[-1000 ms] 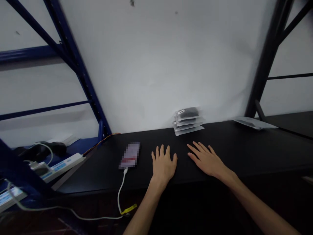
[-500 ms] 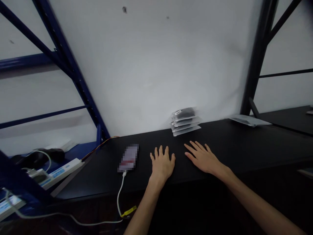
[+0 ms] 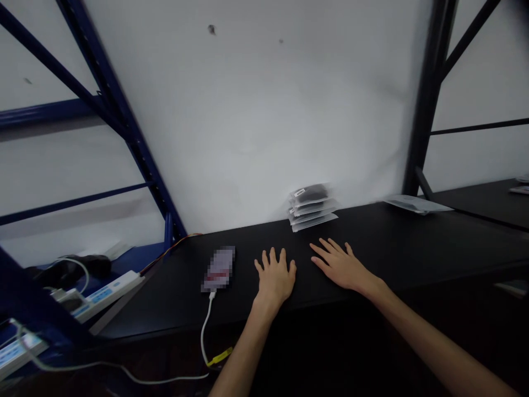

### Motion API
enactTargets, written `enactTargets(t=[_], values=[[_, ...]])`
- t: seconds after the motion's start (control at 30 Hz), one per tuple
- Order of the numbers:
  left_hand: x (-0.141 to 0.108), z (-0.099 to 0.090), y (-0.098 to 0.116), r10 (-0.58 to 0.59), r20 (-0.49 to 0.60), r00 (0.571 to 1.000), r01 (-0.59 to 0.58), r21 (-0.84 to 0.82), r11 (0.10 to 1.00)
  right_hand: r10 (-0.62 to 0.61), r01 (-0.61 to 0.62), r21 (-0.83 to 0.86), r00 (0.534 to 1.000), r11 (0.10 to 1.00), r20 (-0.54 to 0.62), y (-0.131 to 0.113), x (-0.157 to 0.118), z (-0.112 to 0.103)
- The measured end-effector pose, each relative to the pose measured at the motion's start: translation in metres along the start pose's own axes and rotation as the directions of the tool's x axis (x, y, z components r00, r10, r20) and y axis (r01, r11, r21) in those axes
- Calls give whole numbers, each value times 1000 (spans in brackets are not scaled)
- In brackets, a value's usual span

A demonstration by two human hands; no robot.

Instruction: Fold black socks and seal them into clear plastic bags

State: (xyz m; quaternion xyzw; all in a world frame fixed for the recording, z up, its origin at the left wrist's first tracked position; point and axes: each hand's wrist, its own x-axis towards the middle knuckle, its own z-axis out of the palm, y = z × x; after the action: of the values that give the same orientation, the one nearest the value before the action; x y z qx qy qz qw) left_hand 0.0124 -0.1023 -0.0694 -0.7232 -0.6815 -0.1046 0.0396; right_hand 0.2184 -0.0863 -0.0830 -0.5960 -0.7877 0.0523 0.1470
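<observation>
Left hand (image 3: 275, 278) and right hand (image 3: 341, 266): lying palm-down, fingers spread wide, holding nothing | black benchtop (image 3: 392, 242): bearing both palms | stack of clear packets (image 3: 312, 208): sitting by the wall, just beyond both hands | pixelated phone (image 3: 218, 269): lying left of the hands, tethered by a white cable (image 3: 205, 331)

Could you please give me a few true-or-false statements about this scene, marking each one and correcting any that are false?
The left hand rests palm down on the black bench top, holding nothing. True.
The right hand is gripping the stack of clear pouches. False: it lies open on the bench, apart from the stack.
A white cable runs from the pixelated device over the bench's front edge. True.
The stack stands left of the pixelated device. False: it stands right of it, against the wall.
A single flat pouch lies right of the stack. True.
</observation>
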Motion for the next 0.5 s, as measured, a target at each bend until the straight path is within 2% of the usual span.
enactTargets(t=[0.5], values=[[0,4,-1,2,-7,1000,-2,27,1000,-42,40,-46,998,998,-49,4,1,9]])
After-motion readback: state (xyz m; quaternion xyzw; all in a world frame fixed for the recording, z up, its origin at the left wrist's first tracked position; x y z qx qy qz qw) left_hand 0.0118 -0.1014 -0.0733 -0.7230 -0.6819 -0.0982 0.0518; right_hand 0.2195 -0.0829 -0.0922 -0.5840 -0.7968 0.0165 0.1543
